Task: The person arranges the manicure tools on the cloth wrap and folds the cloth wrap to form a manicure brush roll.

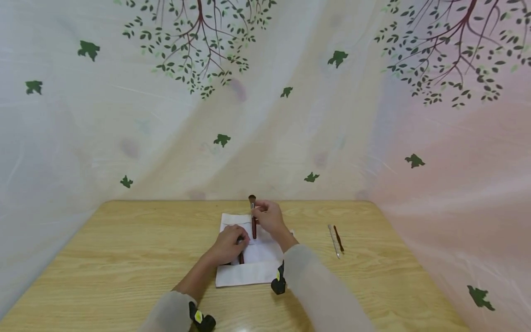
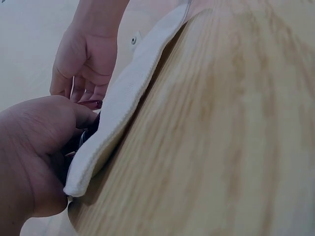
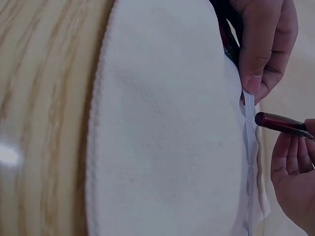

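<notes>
A white cloth brush roll [image 1: 265, 253] with a folded pocket along its near edge lies on the table. My right hand [image 1: 269, 216] pinches a makeup brush [image 1: 254, 221] above the roll, dark bristles up and dark red handle end down. In the right wrist view that handle end [image 3: 268, 119] points at a white elastic band [image 3: 250, 128]. Thumb and finger of my left hand [image 1: 230, 242] pinch this band. Under the left hand another dark red handle [image 1: 241, 258] runs into the pocket; its upper part is mostly hidden by the fingers.
To the right of the roll, a thin silver tool [image 1: 333, 242] and a dark red tool [image 1: 339, 239] lie side by side on the wooden table [image 1: 145, 249]. Behind the far edge hangs a curtain [image 1: 265, 115] with printed leaves and branches.
</notes>
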Demonstrator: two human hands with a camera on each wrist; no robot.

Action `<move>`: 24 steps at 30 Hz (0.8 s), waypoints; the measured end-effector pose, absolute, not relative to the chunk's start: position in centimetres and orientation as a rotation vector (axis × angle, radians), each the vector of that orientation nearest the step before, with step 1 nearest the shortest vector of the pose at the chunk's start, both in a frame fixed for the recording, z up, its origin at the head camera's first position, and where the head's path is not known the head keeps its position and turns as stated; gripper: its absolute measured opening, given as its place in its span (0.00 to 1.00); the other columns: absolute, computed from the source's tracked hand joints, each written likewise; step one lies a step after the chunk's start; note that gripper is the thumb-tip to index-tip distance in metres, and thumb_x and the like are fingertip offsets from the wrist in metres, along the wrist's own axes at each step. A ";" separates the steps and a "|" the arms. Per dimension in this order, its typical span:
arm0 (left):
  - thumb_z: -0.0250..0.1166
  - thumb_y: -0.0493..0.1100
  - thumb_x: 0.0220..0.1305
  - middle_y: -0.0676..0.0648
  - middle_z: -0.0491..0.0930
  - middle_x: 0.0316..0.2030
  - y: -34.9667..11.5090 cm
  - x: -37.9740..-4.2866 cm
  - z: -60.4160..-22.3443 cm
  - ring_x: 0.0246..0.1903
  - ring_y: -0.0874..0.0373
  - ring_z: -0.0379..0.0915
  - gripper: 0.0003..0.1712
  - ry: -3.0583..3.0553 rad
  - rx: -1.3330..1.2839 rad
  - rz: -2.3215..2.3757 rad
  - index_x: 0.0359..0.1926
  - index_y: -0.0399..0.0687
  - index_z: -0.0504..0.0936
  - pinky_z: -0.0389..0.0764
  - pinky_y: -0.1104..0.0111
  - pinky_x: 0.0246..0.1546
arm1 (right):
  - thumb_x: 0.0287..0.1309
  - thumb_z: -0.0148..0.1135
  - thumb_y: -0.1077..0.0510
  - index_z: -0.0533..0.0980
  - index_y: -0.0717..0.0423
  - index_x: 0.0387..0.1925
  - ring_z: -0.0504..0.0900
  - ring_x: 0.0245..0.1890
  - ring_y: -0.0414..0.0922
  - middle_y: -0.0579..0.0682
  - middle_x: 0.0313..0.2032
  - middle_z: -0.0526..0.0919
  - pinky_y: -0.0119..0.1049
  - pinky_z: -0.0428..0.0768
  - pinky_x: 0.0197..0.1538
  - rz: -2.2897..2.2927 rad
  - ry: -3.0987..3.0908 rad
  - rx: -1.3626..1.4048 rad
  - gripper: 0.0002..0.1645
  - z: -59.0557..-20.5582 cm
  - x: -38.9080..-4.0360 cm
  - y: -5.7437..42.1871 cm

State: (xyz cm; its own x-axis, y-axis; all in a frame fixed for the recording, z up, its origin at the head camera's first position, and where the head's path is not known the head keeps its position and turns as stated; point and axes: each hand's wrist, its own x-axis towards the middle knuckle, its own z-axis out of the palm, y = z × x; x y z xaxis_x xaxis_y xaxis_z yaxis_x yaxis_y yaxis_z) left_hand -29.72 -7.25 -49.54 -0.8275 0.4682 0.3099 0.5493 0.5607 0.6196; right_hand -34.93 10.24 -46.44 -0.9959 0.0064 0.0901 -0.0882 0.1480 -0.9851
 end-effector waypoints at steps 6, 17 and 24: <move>0.63 0.35 0.67 0.48 0.79 0.39 -7.2 -29.6 -49.8 0.48 0.44 0.72 0.04 -2.629 -0.891 -1.102 0.33 0.46 0.81 0.69 0.46 0.53 | 0.63 0.65 0.68 0.80 0.68 0.54 0.83 0.28 0.41 0.54 0.34 0.82 0.36 0.86 0.36 2.040 -2.281 0.011 0.18 -47.2 -35.1 9.9; 0.65 0.36 0.66 0.50 0.78 0.38 -7.1 -30.2 -50.5 0.49 0.44 0.72 0.07 -2.649 -0.842 -1.126 0.31 0.50 0.80 0.69 0.48 0.54 | 0.63 0.67 0.66 0.79 0.68 0.54 0.80 0.26 0.40 0.54 0.34 0.82 0.32 0.83 0.34 2.025 -2.324 -0.084 0.18 -47.4 -34.5 9.5; 0.65 0.34 0.67 0.52 0.77 0.36 -7.1 -30.0 -49.8 0.48 0.46 0.72 0.08 -2.682 -0.857 -1.104 0.31 0.50 0.80 0.69 0.49 0.54 | 0.64 0.65 0.66 0.77 0.68 0.59 0.81 0.27 0.40 0.55 0.35 0.84 0.31 0.81 0.33 1.979 -2.391 -0.049 0.22 -47.7 -34.6 9.7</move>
State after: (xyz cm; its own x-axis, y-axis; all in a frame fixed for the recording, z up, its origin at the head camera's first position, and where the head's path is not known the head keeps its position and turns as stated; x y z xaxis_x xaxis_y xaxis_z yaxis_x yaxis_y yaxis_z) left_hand -30.02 -7.06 -49.79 -0.8330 0.4583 0.3098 0.5436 0.5743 0.6121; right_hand -34.56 9.74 -47.66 -0.9988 0.0482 0.0091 0.0001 0.1867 -0.9824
